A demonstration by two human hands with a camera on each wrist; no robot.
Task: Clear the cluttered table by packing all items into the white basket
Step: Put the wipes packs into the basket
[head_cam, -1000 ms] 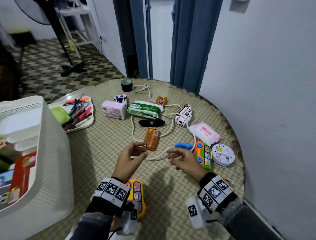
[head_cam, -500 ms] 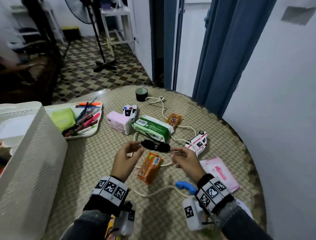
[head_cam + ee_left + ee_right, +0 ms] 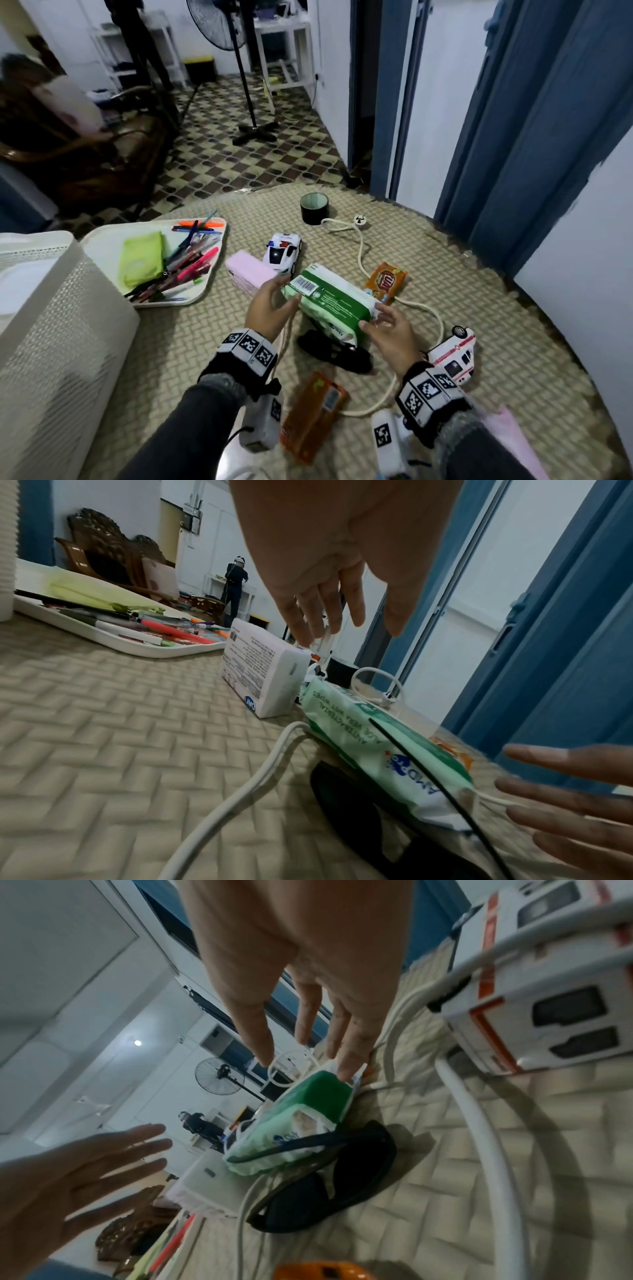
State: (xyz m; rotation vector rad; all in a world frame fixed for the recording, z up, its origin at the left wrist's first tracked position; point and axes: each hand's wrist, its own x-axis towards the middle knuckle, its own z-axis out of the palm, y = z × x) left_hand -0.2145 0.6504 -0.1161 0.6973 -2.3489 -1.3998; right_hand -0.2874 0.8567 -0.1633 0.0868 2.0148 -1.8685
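Note:
A green wet-wipes pack (image 3: 329, 298) lies across the middle of the woven table. My left hand (image 3: 286, 291) is at its left end, fingers relaxed beside the barcode. My right hand (image 3: 373, 317) is at its right end; in the right wrist view its straight fingertips (image 3: 346, 1069) touch the pack (image 3: 308, 1110). In the left wrist view my left hand (image 3: 349, 631) hovers spread above the pack (image 3: 369, 734). Neither hand is curled around it. The white basket (image 3: 51, 325) stands at the left, its inside hidden.
Black sunglasses (image 3: 335, 349) lie just before the pack, over a white cord (image 3: 435, 315). Around it are a pink tissue box (image 3: 250, 274), police car (image 3: 282, 253), ambulance (image 3: 455, 356), two orange packets (image 3: 315, 414), a black roll (image 3: 314, 208) and a tray of pens (image 3: 102, 246).
Both hands have moved forward, from near the orange packet, past the sunglasses, to the two ends of the green wipes pack. They hold nothing throughout.

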